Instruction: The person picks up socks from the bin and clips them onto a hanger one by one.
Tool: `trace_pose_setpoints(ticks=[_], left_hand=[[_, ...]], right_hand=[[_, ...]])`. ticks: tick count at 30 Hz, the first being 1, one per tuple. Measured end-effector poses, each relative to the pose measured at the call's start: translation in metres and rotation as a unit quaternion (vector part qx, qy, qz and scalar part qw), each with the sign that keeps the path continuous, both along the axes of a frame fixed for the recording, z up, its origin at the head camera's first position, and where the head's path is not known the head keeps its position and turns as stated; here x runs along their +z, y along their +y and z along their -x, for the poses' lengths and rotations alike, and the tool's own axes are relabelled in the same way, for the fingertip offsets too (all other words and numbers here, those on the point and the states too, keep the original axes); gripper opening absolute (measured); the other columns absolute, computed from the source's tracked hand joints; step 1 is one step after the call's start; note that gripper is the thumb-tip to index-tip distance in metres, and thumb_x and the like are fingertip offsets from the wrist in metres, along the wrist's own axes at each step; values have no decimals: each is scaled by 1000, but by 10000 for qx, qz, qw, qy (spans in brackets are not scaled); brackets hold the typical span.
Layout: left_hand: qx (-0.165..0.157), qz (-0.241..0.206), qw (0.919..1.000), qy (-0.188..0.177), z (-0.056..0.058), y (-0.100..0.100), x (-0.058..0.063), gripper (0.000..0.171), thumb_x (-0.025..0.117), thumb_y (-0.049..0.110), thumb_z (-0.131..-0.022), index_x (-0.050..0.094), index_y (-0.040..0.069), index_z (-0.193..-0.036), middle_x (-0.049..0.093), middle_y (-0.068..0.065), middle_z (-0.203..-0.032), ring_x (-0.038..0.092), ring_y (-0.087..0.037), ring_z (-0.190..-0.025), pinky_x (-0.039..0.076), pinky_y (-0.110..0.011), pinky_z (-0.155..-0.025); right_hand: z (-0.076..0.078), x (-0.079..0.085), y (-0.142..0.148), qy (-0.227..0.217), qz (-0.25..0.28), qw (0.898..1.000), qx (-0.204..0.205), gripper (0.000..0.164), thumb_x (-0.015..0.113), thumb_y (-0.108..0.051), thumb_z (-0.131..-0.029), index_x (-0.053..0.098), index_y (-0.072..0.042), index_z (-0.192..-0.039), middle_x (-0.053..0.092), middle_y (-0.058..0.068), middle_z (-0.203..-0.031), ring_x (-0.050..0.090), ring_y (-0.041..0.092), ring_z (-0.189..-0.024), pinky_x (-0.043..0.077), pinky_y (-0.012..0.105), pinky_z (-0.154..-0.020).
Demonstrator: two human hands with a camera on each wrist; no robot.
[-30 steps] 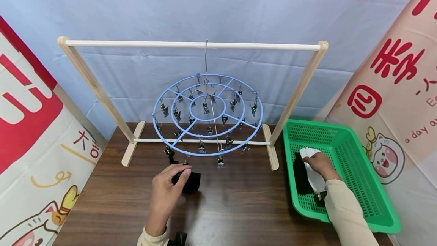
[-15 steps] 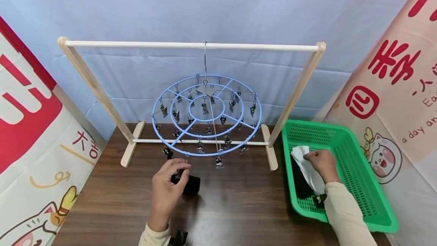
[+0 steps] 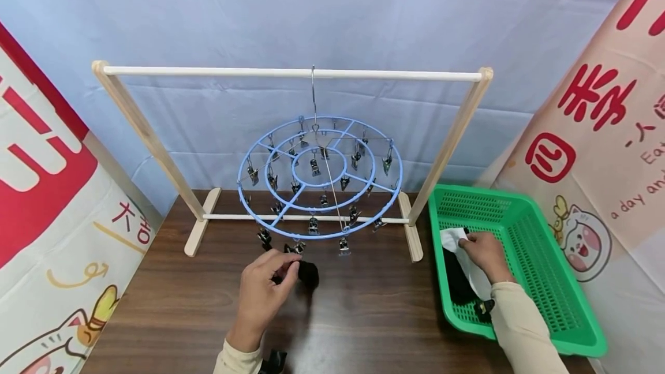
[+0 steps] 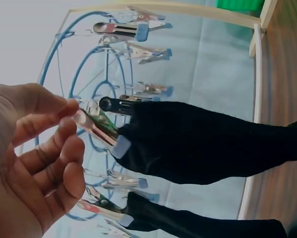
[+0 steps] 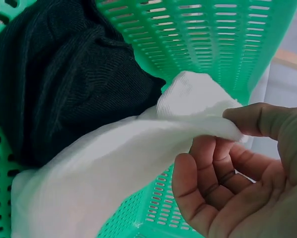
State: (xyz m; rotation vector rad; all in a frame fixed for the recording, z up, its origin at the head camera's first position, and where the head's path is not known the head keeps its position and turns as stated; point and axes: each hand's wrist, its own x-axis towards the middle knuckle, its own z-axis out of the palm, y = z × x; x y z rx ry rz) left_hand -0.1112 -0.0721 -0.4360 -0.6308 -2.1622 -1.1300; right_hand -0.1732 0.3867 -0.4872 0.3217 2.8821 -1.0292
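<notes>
My left hand pinches the handle end of a metal clip between thumb and finger. That clip, along with a darker one beside it, bites the top of a black sock hanging from the round blue hanger. A second black sock dangles from a neighbouring clip. Over the green basket, my right hand pinches the edge of a white sock with thumb and fingers. Beside the white sock, black fabric with fine ribbing lies in the basket.
A wooden rack with a white top rod carries the hanger by its hook. Several unused clips hang round the rings. The brown table lies below; printed panels stand at left and right, a pale cloth behind.
My left hand, the clip and the hanging black sock have shifted right, and the hanger has tilted slightly that way. In the basket, my right hand has drawn the white sock's end leftward.
</notes>
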Motion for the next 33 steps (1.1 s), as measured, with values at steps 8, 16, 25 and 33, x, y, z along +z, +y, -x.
trace_pose_setpoints(ticks=[8, 16, 25, 33], left_hand=[[-733, -633, 9926, -733, -9, 17, 7, 18, 72, 0, -84, 73, 15, -95, 67, 8, -78, 56, -2, -58, 46, -17, -49], [-829, -732, 9872, -1146, -10, 38, 6, 26, 73, 3, -84, 70, 11, -108, 67, 4, -86, 56, -2, -58, 47, -18, -49], [-566, -557, 9846, -1560, -4, 53, 8, 38, 74, 8, -85, 64, 4, -122, 61, 7, -73, 50, 0, -54, 46, -21, -48], [-1065, -713, 9686, -2132, 0, 63, 6, 42, 70, 10, -89, 58, 6, -129, 67, -7, -114, 57, -7, -59, 48, -23, -51]], right_hand=[[-1, -1, -2, 579, -82, 9982, -121, 41, 46, -13, -97, 31, -14, -59, 23, -3, -51, 21, 13, -46, 24, 30, -47], [-1, -1, -2, 714, 5, 9973, -168, 46, 44, -31, -103, 32, -10, -64, 27, 0, -54, 28, 17, -47, 28, 33, -48], [2, 0, -5, 533, 112, 9985, -23, 48, 48, -42, -100, 37, -8, -68, 34, 2, -57, 35, 18, -50, 32, 32, -51], [2, -2, -5, 406, 175, 9990, -41, 42, 67, -30, -90, 41, -9, -64, 42, 2, -54, 42, 19, -49, 37, 32, -49]])
